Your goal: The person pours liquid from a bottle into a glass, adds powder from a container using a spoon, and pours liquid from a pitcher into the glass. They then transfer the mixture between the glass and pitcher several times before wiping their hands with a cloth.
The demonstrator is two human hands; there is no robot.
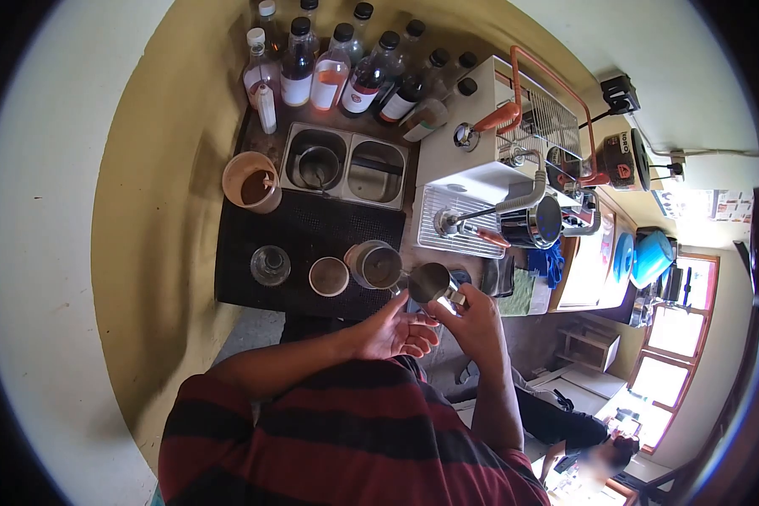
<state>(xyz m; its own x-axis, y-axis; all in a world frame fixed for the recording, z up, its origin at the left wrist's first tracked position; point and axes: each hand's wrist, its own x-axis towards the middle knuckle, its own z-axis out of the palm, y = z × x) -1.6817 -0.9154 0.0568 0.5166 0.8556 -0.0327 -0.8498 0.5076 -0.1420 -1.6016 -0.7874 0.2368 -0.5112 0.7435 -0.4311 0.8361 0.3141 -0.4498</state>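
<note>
At the far left of the dark mat on the counter (236, 278) I see a brown tub (251, 181) with brown stuff inside. Just toward me stands a clear glass (270, 265), then a small cup (329, 276), then a bigger steel jug (375, 264); all three are upright near the mat's front edge, and none shows any liquid I can make out. Behind them two steel wells (346, 164) are sunk in the counter, with a row of syrup bottles (337, 67) along the back edge.

My left hand (394, 331) is open, palm up, fingers loose, cupped just under the small steel pitcher (430, 282) without closing on it. My right hand (472, 325) has its grip clamped on the pitcher's side or handle, holding it upright at the counter's front edge, below the espresso machine (489, 160) and its steam wand (514, 202). The pitcher's inside looks dark; I cannot tell whether it holds milk.

I judge the work early: vessels are laid out, nothing looks poured, and the pitcher is well short of the wand. At lower right another person (582, 430) is down on the floor.
</note>
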